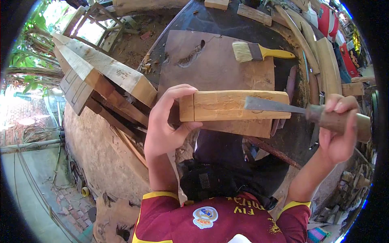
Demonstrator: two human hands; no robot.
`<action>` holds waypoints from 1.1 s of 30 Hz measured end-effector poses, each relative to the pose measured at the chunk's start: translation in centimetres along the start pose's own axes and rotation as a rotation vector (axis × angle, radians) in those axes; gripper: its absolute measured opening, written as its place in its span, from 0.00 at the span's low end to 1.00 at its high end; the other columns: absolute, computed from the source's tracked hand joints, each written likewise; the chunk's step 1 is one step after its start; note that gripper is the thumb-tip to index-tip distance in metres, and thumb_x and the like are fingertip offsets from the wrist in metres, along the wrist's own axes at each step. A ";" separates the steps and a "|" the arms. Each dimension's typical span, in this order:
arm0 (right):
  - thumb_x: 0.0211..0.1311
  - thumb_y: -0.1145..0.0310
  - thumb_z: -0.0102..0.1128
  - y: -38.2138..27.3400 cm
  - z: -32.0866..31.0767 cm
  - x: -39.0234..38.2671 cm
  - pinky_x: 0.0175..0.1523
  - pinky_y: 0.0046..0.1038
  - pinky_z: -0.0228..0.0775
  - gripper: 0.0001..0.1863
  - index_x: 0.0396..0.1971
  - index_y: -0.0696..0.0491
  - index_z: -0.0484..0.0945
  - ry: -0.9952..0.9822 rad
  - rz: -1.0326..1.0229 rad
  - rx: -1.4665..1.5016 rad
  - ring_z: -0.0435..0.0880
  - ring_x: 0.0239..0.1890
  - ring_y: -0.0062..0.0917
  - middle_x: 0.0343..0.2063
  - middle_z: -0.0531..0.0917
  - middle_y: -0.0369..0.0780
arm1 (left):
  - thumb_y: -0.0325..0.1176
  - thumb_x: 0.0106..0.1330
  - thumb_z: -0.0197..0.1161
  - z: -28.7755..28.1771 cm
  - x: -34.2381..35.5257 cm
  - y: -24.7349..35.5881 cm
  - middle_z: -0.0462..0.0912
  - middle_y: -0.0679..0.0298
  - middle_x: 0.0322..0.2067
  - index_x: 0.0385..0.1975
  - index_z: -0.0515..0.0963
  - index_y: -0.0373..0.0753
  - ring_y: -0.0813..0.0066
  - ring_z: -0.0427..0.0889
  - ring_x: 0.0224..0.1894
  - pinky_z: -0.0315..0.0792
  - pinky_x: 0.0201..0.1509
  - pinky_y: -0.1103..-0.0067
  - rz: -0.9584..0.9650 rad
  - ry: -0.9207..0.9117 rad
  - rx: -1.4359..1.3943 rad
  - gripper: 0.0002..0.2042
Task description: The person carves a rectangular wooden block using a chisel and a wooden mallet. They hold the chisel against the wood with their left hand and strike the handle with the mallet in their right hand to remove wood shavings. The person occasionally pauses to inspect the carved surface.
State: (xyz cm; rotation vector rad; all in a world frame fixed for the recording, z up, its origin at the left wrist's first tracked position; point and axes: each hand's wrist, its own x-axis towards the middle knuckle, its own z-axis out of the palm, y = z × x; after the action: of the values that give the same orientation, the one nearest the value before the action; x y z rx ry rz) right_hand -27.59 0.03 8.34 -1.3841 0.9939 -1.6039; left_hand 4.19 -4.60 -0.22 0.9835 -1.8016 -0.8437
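Observation:
My left hand [168, 121] grips the left end of a light wooden block [227, 114], thumb below and fingers above. A straight dark line crosses the block near that end, and shallow marks run along its face. My right hand [338, 129] is closed around the wooden handle of a chisel [277, 106]. The chisel's flat metal blade points left and lies over the block's right half; whether it touches the wood I cannot tell. Beneath the block is a brown wooden board [227, 75] with a dark hollow near its upper left.
A paintbrush [263, 52] with a yellow handle lies on the board's far right. Thick timber beams [117, 77] stand at the left. Long wood pieces [328, 67] line the right side, and smaller offcuts [254, 14] lie at the dark table's far edge.

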 end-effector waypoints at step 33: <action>0.55 0.69 0.55 1.8 4.1 1.2 0.15 0.11 0.45 0.07 0.28 0.56 0.72 0.111 0.207 0.054 0.59 0.12 0.08 0.26 0.80 0.42 | 0.29 0.40 0.74 0.0 -0.3 0.4 0.75 0.59 0.46 0.47 0.71 0.36 0.68 0.72 0.51 0.63 0.57 0.76 -0.052 -0.025 0.051 0.30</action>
State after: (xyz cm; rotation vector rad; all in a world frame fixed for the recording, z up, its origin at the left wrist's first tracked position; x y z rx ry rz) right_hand -23.49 -2.08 7.55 -1.1264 1.1127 -1.5532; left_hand 4.12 -4.20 -0.01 1.0609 -1.8337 -0.8486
